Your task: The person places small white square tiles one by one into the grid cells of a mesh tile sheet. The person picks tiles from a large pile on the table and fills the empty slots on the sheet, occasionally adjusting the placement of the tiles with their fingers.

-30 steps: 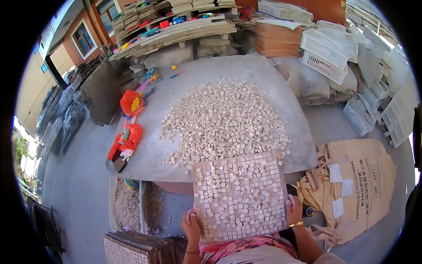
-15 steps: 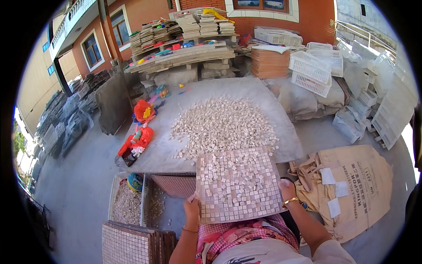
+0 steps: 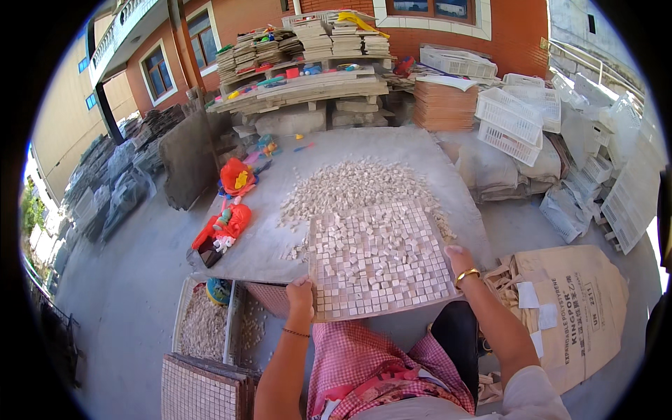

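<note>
Between both hands I hold a square grid tray (image 3: pixel 420 287) by its left and right sides. Small pale stone cubes fill many of its cells, and more lie loose on top, mostly toward the middle and far left. My left hand (image 3: pixel 301 297) is closed on the left edge, its thumb on top. My right hand (image 3: pixel 458 260), with a gold bangle at the wrist, grips the right edge. Behind the tray a heap of the same stone cubes (image 3: pixel 350 185) covers part of a grey tabletop (image 3: pixel 280 248); the tray hides the heap's near part.
Left of my legs, a white crate (image 3: pixel 233 329) holds loose cubes and a colourful ball. Nearer stands a stack of filled grid trays (image 3: pixel 199 392). Red bags with toys (image 3: pixel 234 217) lie on the table's left. To the right are a large tan sack (image 3: pixel 581 308) and white plastic baskets (image 3: pixel 511 122).
The tray has moved away from my body and further over the heap, its right side now tilted higher. Both arms reach further forward; the view has shifted slightly.
</note>
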Demonstrator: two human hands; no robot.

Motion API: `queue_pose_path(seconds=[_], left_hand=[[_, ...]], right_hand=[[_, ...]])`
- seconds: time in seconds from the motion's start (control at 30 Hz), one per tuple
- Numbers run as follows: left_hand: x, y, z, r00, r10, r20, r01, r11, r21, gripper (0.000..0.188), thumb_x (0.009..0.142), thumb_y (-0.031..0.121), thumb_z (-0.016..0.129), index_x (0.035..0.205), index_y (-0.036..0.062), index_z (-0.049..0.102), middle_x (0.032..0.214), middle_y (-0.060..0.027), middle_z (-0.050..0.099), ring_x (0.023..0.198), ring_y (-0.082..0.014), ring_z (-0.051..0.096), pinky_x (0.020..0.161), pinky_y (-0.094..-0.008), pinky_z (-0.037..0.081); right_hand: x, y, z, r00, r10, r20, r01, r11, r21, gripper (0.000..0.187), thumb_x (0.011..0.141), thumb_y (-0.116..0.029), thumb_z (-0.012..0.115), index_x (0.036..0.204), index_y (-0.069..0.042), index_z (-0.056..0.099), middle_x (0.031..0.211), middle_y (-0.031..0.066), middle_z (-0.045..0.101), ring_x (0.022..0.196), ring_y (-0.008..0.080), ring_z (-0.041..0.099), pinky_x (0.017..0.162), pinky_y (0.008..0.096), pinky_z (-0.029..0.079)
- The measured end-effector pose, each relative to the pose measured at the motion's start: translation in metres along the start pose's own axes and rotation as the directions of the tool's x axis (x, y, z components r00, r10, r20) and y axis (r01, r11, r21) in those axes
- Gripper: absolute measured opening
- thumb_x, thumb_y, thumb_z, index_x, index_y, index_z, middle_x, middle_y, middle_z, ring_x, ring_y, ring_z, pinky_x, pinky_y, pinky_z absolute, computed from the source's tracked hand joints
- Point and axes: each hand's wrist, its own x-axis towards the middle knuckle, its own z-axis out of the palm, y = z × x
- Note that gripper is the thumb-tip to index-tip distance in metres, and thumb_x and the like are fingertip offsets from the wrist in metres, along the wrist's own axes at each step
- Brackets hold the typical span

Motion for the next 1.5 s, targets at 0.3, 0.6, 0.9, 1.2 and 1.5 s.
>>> queue_pose_path(seconds=[0.3, 0.6, 0.9, 1.2, 1.5], left_hand=[[0.093, -0.001, 0.041, 0.985, 0.053, -0.162, -0.017, 0.976, 0.216, 0.028, 0.085, -0.002, 0.047, 0.11, -0.0127, 0.055, 0.095, -0.0088, 0.061, 0.081, -0.0113, 0.056, 0.072, -0.022, 0.044], [0.109, 0.014, 0.057, 0.961, -0.071, -0.268, 0.188, 0.878, 0.441, 0.032, 0.084, -0.004, 0.043, 0.114, -0.0095, 0.053, 0.097, -0.0072, 0.06, 0.089, -0.0123, 0.055, 0.081, -0.0237, 0.042], [0.122, 0.067, 0.023, 0.927, -0.352, -0.126, 0.36, 0.75, 0.555, 0.033, 0.081, 0.003, 0.055, 0.114, -0.002, 0.056, 0.097, -0.0106, 0.063, 0.085, -0.0156, 0.06, 0.075, -0.0266, 0.047], [-0.004, 0.088, -0.167, 0.903, -0.392, -0.176, 0.286, 0.242, 0.927, 0.029, 0.079, 0.027, 0.054, 0.101, 0.0117, 0.065, 0.085, -0.0131, 0.066, 0.08, -0.0278, 0.064, 0.073, -0.034, 0.049], [-0.104, 0.126, -0.108, 0.88, -0.474, 0.003, -0.19, -0.346, 0.919, 0.023, 0.089, 0.016, 0.044, 0.085, 0.0061, 0.065, 0.068, -0.0072, 0.06, 0.056, -0.0173, 0.055, 0.046, -0.0296, 0.043]], right_hand=[[0.142, 0.008, 0.048, 0.97, -0.12, 0.213, 0.137, 0.988, -0.071, 0.035, 0.084, -0.022, 0.057, 0.104, 0.007, 0.058, 0.084, 0.0083, 0.064, 0.077, 0.0143, 0.058, 0.071, 0.0276, 0.045], [0.18, -0.022, 0.055, 0.876, -0.022, 0.482, 0.113, 0.981, -0.16, 0.041, 0.081, -0.015, 0.058, 0.114, 0.008, 0.049, 0.092, 0.0113, 0.053, 0.082, 0.0195, 0.052, 0.073, 0.0309, 0.044], [0.165, -0.055, 0.067, 0.915, 0.036, 0.401, 0.225, 0.78, -0.583, 0.054, 0.074, -0.019, 0.061, 0.121, 0.002, 0.044, 0.105, 0.0214, 0.054, 0.096, 0.0378, 0.051, 0.084, 0.0423, 0.042], [0.124, -0.215, 0.082, 0.788, 0.214, 0.577, 0.24, 0.757, -0.608, 0.051, 0.073, -0.021, 0.063, 0.118, -0.001, 0.048, 0.11, 0.0228, 0.055, 0.1, 0.0378, 0.053, 0.087, 0.0418, 0.043], [0.158, -0.268, 0.053, 0.607, 0.165, 0.777, 0.54, 0.631, -0.556, 0.042, 0.076, -0.023, 0.06, 0.113, -0.003, 0.053, 0.1, 0.0209, 0.059, 0.097, 0.0362, 0.054, 0.084, 0.0418, 0.044]])
